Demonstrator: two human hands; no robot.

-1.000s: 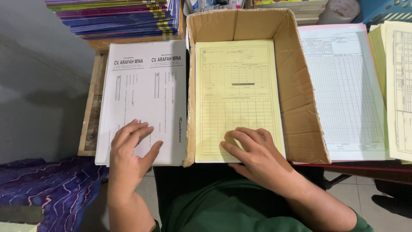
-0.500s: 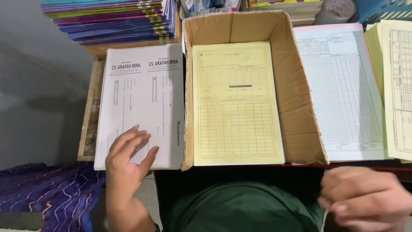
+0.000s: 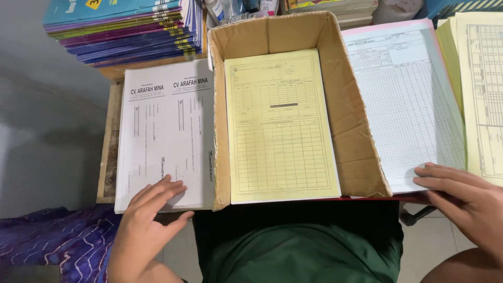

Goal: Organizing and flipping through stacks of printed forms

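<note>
Your left hand point(image 3: 149, 217) lay open, fingers spread flat on the near edge of the white printed sheets point(image 3: 165, 131), left of the cardboard box point(image 3: 361, 152). Your right hand point(image 3: 466, 202) was open too, fingertips resting on the near corner of the white lined forms point(image 3: 403, 105) right of the box. Yellow forms point(image 3: 280, 126) lay inside the box.

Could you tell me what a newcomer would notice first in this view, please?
Probably the open cardboard box in the middle, with a yellow form lying flat inside. The left hand rests on white sheets left of the box; the right hand touches a white gridded form on its right.
</note>
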